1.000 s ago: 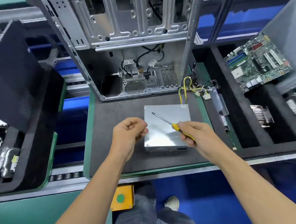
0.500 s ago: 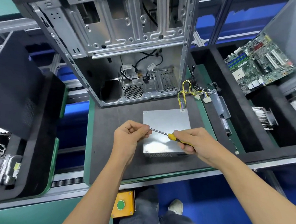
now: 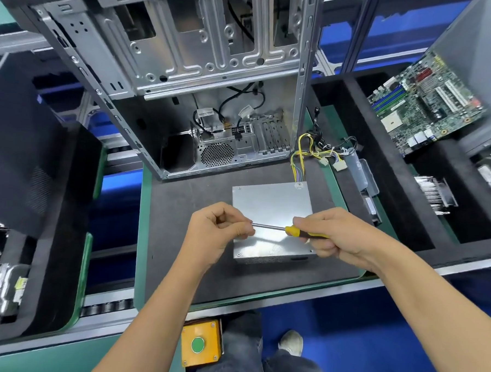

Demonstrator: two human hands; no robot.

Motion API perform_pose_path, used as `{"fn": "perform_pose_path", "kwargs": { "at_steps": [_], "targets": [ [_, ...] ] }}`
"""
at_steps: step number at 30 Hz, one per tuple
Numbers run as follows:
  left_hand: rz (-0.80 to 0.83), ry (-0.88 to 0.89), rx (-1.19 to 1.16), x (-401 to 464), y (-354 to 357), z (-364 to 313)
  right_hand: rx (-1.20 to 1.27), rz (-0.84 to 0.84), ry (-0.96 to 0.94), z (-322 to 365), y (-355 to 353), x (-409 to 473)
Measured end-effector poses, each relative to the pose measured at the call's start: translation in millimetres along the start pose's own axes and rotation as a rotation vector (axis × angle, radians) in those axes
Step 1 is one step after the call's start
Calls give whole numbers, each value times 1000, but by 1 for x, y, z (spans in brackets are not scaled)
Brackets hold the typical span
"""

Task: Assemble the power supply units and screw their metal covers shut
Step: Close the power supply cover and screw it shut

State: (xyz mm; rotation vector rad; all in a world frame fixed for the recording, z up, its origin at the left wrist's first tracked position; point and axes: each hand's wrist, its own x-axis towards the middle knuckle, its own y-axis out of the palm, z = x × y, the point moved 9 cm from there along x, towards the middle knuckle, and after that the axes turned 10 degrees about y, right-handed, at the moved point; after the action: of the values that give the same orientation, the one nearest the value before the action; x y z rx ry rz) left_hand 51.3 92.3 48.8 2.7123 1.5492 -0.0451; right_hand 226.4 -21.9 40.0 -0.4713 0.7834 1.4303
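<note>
Power supply unit (image 3: 271,212) lies flat on the dark foam mat (image 3: 179,239) of the counter, cover side up, just in front of the open PC case (image 3: 187,83), likely so the corner screw holes face the person. Its yellow wire bundle (image 3: 305,157) trails off the far right corner toward the case. Small screws are visible at the near left and far left corners of the cover; the other corners are hard to read

Screwdriver (image 3: 287,230) is held roughly level above the cover, shaft pointing left, not touching the unit. This looks like seating a screw on the tip before driving, a judgement only, since no screw is visible

Right hand (image 3: 335,236) has fingers curled round the yellow handle, a firm grip. Left hand (image 3: 219,232) is curled, thumb and forefinger pinching at the shaft tip; whether a screw sits between them cannot be told. Both hands hover over the near half of the cover

Motherboard (image 3: 425,104) sits in the far right tray, and a yellow button box (image 3: 200,344) is mounted under the counter edge
</note>
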Motion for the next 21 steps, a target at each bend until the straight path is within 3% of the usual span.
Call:
{"fn": "perform_pose_path", "kwargs": {
  "at_steps": [7,11,16,21],
  "targets": [
    [-110,93,-10,8,4,-13,385,-13,41,1,-12,-4],
    [-139,158,-17,11,5,-24,756,-17,-71,2,-20,-10],
    [-149,298,139,6,16,-39,1021,-156,-235,1,-17,-3],
    [-156,391,222,4,22,-45,843,-223,-247,7,-10,0]
  ]
}}
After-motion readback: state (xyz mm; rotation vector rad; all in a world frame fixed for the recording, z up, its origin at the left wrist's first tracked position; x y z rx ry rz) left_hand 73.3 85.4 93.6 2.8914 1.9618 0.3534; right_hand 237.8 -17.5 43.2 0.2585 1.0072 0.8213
